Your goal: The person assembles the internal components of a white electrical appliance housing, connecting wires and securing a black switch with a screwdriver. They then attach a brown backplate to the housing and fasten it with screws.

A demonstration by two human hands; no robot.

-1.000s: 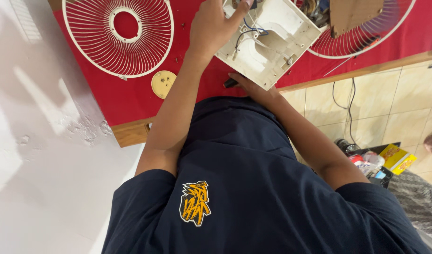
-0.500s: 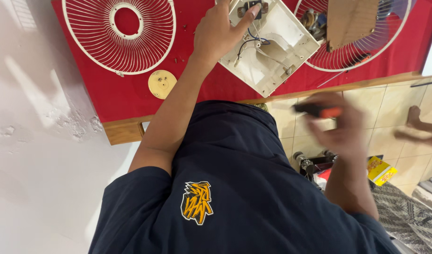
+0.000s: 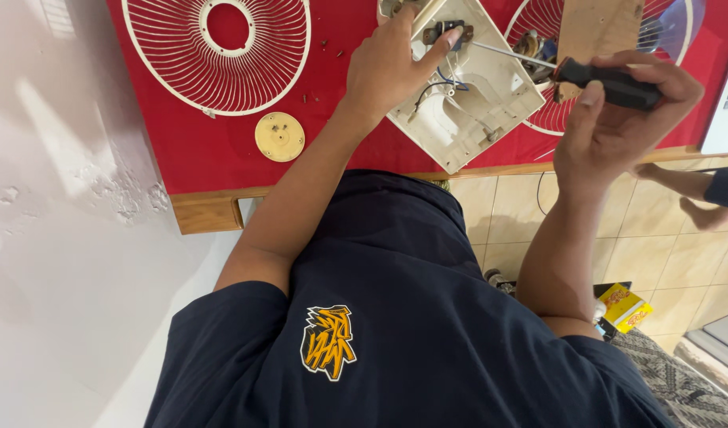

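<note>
Lying on the red table [image 3: 221, 158]: the opened cream fan base housing [image 3: 475, 103], wires showing inside. Left hand [image 3: 392, 67] pressing down on the housing's near edge, fingers spread, forefinger touching a small dark part [image 3: 445, 32] within. Right hand [image 3: 617, 119] closing tight around a black-handled screwdriver [image 3: 609, 83], shaft reaching into the housing. Left of the housing: round cream cap [image 3: 280, 136], white fan grille [image 3: 217, 51].
</note>
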